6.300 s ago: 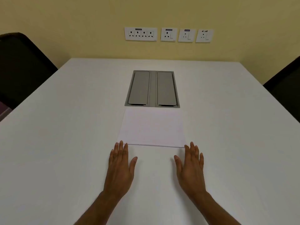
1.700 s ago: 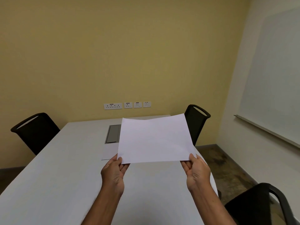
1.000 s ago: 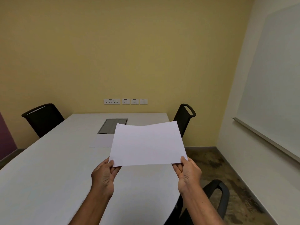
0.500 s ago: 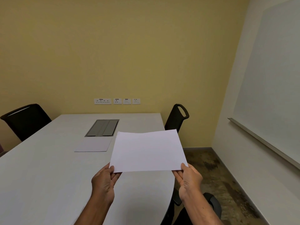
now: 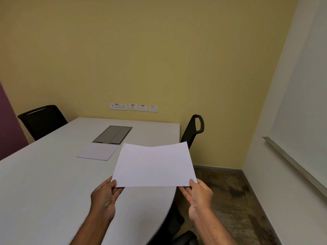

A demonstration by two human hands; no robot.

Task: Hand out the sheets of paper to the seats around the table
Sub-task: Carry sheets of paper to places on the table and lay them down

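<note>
As the left hand (image 5: 104, 197) and right hand (image 5: 198, 197) pinch its near corners, the paper sheet (image 5: 154, 165) spans crosswise, far edge raised; the paper stack (image 5: 98, 152) looks nearer than before.

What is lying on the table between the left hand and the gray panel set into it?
The head view shows a stack of paper lying flat there, close to the gray panel, farther from the left hand.
</note>
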